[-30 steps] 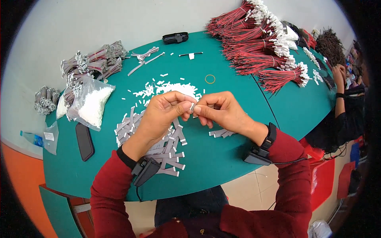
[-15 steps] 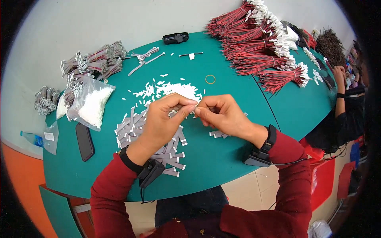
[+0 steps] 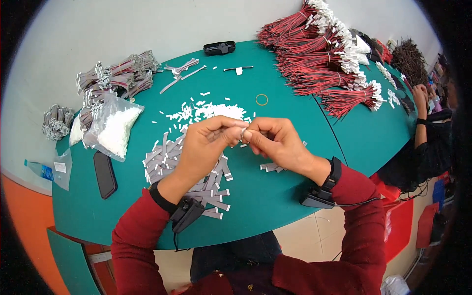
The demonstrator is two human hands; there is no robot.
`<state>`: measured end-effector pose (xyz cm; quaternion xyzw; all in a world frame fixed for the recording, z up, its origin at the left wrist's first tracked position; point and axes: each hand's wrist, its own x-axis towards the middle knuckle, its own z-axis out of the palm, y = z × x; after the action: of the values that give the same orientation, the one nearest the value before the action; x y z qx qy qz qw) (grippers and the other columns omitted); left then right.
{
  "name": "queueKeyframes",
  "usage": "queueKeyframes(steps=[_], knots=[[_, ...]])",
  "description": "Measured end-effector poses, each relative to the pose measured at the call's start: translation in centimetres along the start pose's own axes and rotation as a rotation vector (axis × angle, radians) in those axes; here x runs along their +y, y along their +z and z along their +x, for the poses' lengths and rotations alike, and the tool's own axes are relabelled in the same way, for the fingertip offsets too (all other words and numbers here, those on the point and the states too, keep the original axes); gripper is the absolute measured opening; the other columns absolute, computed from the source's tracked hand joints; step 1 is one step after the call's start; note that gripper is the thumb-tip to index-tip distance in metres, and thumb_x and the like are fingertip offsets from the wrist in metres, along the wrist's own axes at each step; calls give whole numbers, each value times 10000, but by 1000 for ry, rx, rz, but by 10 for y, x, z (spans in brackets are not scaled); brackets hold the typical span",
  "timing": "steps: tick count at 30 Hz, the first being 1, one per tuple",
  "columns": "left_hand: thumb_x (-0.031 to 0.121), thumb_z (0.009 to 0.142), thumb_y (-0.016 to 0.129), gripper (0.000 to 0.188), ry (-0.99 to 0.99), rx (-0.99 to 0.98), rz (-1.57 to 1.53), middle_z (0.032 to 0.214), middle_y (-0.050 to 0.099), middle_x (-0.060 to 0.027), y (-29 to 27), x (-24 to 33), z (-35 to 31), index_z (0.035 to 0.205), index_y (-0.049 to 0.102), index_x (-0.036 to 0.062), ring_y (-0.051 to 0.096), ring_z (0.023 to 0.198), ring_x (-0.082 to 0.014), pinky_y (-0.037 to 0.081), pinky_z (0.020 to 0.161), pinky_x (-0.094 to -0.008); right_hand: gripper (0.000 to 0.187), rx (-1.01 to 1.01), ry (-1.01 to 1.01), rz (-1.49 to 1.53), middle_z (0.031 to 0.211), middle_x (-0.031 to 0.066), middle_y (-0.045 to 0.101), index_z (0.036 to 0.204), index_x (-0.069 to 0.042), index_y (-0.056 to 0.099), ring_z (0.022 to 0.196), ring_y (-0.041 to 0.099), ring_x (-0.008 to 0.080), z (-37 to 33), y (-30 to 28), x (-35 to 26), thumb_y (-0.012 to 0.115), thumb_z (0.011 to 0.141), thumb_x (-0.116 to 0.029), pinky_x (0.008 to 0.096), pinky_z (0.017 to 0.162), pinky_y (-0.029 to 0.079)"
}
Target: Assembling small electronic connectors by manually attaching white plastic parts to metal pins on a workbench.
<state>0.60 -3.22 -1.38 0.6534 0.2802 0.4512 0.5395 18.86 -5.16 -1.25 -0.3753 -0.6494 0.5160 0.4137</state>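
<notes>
My left hand and my right hand meet above the middle of the table, thumbs and forefingers pinched together. Between the fingertips shows a bit of a short grey ribbon cable with a pale end; the fingers cover most of it. Just behind the hands lies a heap of small white connector housings. Beneath and beside my left hand spreads a pile of grey ribbon cables with white ends. A few more ribbon cables lie below my right hand.
Bundled red-and-black wires fill the far right of the green table. At left are bundled grey cables, a bag of white pieces and a phone. A rubber band lies behind my right hand. Another person's arm is at far right.
Both hands stay nearly in place. The fingertips have shifted slightly, and more of the grey-white piece between them shows now.
</notes>
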Motion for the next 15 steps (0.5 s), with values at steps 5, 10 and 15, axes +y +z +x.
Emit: queueKeyframes(steps=[5, 10, 15], knots=[[237, 946, 440, 271, -49, -31, 59, 726, 523, -6, -6, 4, 2, 945, 570, -1, 484, 672, -77, 396, 590, -203, 205, -21, 58, 61, 581, -26, 510, 766, -33, 580, 483, 438, 21, 1, 0, -2, 530, 900, -180, 175, 427, 333], [283, 964, 378, 323, 29, -134, 349, 636, 390, 5, -7, -1, -1, 779, 449, 29, 366, 592, -77, 318, 526, -229, 204, -66, 92, 51, 584, -24, 518, 770, -35, 584, 486, 448, 19, 0, 1, -8, 529, 901, -181, 171, 432, 339], [264, 960, 390, 333, 1, -157, 368, 619, 369, -34, -4, 3, -3, 734, 390, 20, 337, 583, -102, 308, 512, -272, 206, -87, 113, 64, 580, -26, 528, 767, -36, 582, 468, 444, 13, -3, 3, -7, 530, 900, -184, 165, 420, 333]])
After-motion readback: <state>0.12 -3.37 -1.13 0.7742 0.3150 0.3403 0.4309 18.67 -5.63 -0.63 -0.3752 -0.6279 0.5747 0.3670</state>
